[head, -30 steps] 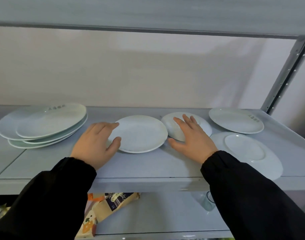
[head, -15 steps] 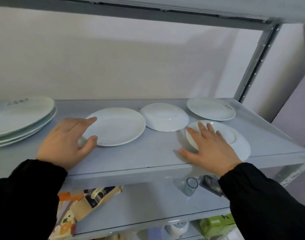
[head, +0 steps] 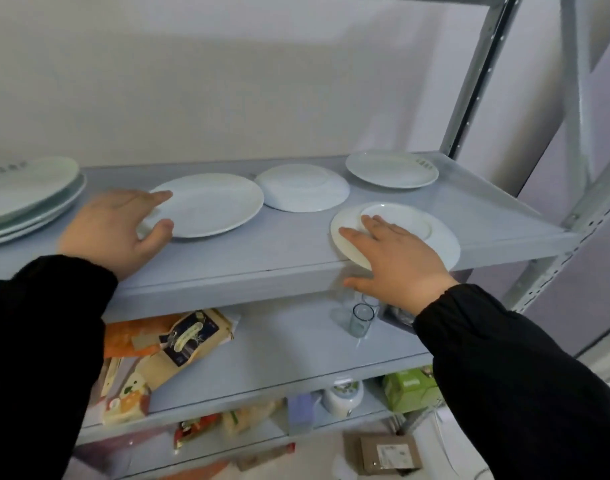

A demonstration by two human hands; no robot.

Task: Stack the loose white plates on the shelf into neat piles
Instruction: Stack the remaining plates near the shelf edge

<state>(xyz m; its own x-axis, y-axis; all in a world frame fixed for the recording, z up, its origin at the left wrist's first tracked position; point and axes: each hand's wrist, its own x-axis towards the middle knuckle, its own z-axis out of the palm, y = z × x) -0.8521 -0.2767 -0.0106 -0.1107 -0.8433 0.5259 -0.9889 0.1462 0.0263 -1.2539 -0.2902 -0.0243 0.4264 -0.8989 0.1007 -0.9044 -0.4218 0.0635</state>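
— Where are the plates, from where you stand?
— All on the grey shelf [head: 296, 258]. A pile of plates [head: 26, 195] sits at the far left, partly out of sight. In the middle lies one flat plate [head: 213, 206]. Just beside it, to the right, is an upside-down plate [head: 302, 188]; I cannot tell if their rims touch. In the back right corner is a plate with small writing [head: 392, 168], and nearer to us the front plate [head: 438, 237], whose near rim reaches the shelf's edge.
— And the hands?
— Well apart. The left hand [head: 113, 230] is a little blurred. Its fingers are straight over the left rim of the flat plate, the thumb at the near rim, not closed around it. The right hand [head: 397, 261] lies flat on the front plate, fingers straight, the thumb down before the shelf's front edge.
— And below?
— On the lower shelf [head: 279, 358] stands a small glass [head: 361, 320], under the right hand, with some food packets [head: 179, 344] to the left.
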